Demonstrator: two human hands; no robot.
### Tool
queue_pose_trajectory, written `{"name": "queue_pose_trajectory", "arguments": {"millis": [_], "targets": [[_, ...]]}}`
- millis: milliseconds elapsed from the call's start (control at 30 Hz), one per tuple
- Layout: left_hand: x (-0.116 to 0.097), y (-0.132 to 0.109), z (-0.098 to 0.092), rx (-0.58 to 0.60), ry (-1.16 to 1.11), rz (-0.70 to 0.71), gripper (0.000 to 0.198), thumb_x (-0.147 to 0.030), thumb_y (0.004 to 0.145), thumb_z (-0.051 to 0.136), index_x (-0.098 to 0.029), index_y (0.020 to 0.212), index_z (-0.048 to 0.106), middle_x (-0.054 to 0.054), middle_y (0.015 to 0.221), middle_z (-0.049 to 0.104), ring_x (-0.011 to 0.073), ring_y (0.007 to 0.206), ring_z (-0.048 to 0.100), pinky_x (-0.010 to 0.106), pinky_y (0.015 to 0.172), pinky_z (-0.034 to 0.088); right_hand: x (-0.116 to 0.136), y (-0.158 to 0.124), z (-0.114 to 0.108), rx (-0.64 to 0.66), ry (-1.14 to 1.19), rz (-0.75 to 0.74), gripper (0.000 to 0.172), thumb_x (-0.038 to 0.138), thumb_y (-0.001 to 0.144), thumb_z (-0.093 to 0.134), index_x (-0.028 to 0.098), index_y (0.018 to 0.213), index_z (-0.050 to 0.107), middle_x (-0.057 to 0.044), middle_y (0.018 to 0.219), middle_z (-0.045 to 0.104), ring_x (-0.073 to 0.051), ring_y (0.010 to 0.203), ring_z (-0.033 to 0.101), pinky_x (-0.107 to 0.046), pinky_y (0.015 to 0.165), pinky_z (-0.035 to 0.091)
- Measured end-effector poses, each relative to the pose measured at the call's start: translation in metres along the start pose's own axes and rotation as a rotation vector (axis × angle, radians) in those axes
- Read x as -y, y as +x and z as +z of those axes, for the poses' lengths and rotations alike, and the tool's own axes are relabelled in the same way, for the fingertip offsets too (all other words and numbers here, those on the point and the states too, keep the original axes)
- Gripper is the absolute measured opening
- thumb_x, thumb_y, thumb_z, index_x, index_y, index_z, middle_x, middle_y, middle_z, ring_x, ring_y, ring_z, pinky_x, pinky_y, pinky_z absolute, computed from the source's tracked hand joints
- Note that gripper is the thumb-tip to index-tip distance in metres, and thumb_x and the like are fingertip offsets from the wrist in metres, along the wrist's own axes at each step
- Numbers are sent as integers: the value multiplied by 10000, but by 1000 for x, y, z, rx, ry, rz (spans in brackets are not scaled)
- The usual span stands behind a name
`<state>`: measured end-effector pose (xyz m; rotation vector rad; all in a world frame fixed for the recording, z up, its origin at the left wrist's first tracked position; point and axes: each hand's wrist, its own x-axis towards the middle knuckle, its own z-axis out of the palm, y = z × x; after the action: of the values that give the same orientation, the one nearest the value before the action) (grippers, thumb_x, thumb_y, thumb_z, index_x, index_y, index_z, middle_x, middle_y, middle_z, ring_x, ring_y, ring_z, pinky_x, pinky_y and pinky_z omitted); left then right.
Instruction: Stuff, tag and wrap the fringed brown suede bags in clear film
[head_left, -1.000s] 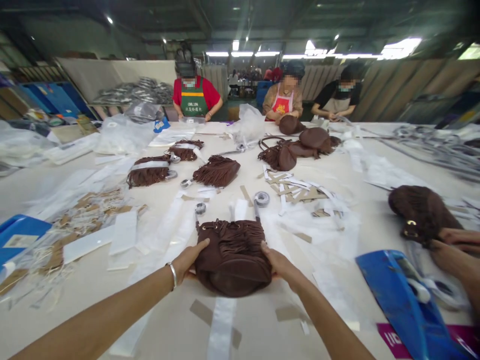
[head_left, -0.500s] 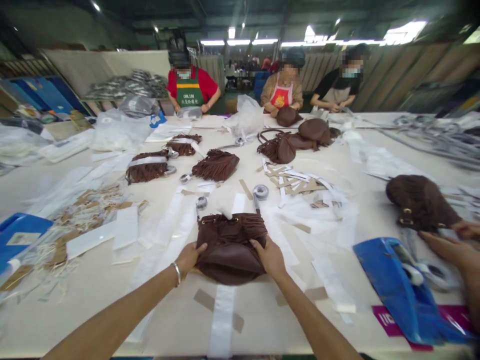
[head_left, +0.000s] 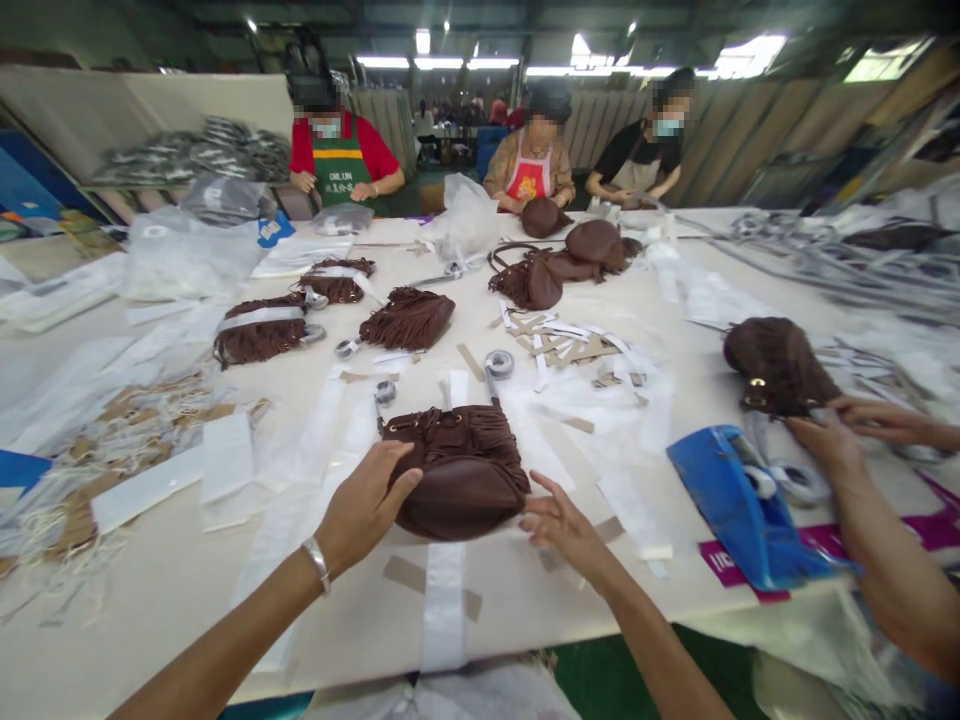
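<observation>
Brown fringed bag [head_left: 461, 495] is lying on the pale table [head_left: 345, 640], straight in front of the person and close to the near edge, its smooth rounded flap facing the person. A white strip [head_left: 444, 610] is running from beneath it toward that edge. The left hand [head_left: 369, 505], with a silver bracelet [head_left: 317, 565] at its wrist, is hovering over the bag's left side with thumb and fingers parted, gripping nothing; whether it is touching the bag one cannot tell. The right hand [head_left: 561, 522] is opening its fingers just beside the bag's right edge. To the right, a blue object [head_left: 724, 505] is resting near the table's edge, and a co-worker's hands [head_left: 832, 445] are working at a second brown bag [head_left: 780, 365]. Past the first bag's top, two grey coils [head_left: 499, 364] are lying at its straps. To the left, tags and cords [head_left: 154, 425] are spreading in a loose heap. Farther on, cut strips [head_left: 574, 347] are lying in a pile, and three fringed bags [head_left: 411, 318] are sitting to its left. Behind the pile, more brown bags [head_left: 596, 250] are clustering. Along the far side, three co-workers [head_left: 343, 178] are standing, their hands at the table.
</observation>
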<state>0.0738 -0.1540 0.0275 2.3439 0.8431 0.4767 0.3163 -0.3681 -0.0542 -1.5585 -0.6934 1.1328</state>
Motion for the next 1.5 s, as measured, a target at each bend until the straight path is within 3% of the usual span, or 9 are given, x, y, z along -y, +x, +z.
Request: {"name": "queue_pose_trajectory", "arguments": {"millis": [100,233,400,733,833,967,1100,1300,1500], "targets": [[-15,33,7,178,-6,73,443,-455,924,475,-214,1287,554,93,1266,580,253,1195,522,383,1054,377,-1,-7,27,-35,-7,-77,813,368,767,683,275,1469,284,-67,1071,667,-177,806,652,-330,705,541],[-24,67,13,438,-46,68,373,-357,811,622,-199,1146,663,80,1120,680,265,1047,610,339,943,434,-6,7,53,-247,-79,-195,536,376,797,599,260,1309,498,-23,982,686,-150,680,622,-306,654,548],[-35,60,6,541,120,128,398,-313,654,763,-210,1028,675,40,1015,666,243,943,619,297,822,457,-12,16,48,-245,-138,-178,420,367,818,532,225,1213,546,22,766,666,-135,536,591,-274,561,521],[-46,35,25,310,490,240,143,-101,851,536,-191,961,518,75,1053,551,243,1033,507,366,876,433,-2,11,36,-138,-507,-133,266,311,870,490,264,1130,520,80,581,590,-146,483,583,-241,529,424],[-39,29,28,280,538,330,116,-107,860,538,-187,940,512,75,1015,546,240,970,505,369,845,451,14,5,28,-97,-744,-201,380,318,864,524,267,1238,482,21,783,669,-174,610,632,-269,589,451],[-31,26,28,214,543,427,112,-113,856,551,-190,922,503,65,970,540,233,915,508,364,795,469,49,7,30,-152,-975,-478,639,342,836,617,279,1417,359,-78,1209,600,-253,1077,587,-354,840,478],[-26,21,30,141,471,408,121,-115,858,544,-190,947,512,66,978,549,233,927,528,385,810,477,67,24,44,-9,-990,-586,311,221,875,565,279,1181,561,-14,1038,636,-184,966,605,-287,822,469],[11,-14,51,-122,245,206,492,-72,795,585,-194,1257,468,105,1298,493,258,1226,454,465,1031,427,57,31,47,-79,-1260,-719,161,123,886,527,221,997,589,-36,914,613,-184,888,568,-260,729,426],[61,-31,72,-51,180,262,570,21,835,405,-221,1346,481,57,1362,541,185,1307,445,420,1115,399,38,28,52,-67,-1547,-937,150,177,917,527,200,1025,630,-92,973,636,-222,872,554,-319,752,453]]}}
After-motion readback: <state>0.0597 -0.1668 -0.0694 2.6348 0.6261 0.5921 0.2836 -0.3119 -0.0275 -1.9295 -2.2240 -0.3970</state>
